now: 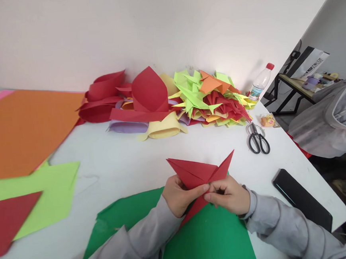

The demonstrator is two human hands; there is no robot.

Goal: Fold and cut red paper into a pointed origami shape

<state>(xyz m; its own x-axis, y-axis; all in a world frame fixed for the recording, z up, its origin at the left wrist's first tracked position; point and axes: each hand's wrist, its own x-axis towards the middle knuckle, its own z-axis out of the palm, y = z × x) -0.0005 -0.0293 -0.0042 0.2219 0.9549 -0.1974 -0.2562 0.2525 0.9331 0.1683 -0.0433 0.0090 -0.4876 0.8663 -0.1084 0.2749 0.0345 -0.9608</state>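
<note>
Left hand (176, 198) and right hand (232, 196) both pinch a red pointy-winged folded paper piece (198, 172) over the large green paper sheet (213, 242) on the white worktop (128, 165), mid-fold I'd guess, so next probably calls for a firm crease.

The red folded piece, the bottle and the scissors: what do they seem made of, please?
Red folded piece: matte paper or thin card, from its crisp creases. Bottle: probably clear, glossy plastic, being see-through. Scissors: black-handled, perhaps in plastic or coated metal.
</note>
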